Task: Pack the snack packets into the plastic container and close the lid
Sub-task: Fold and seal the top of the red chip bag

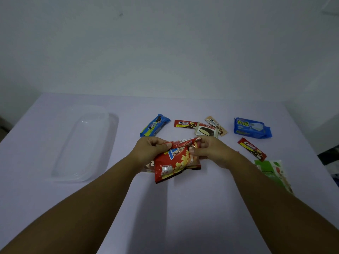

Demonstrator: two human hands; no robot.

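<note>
White tabletop [183, 217] against a pale wall. Left hand [149, 150] and right hand [211, 150] both pinch the top edge of a red chip bag [174, 162] — other packets lie just beyond the fingertips. Clear container [82, 143] sits well apart, left of the left fingers, bare surface between them.

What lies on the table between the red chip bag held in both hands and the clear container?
Nothing visible. The red chip bag, held by the left hand and right hand, has bare table between it and the clear container to its left.
</note>
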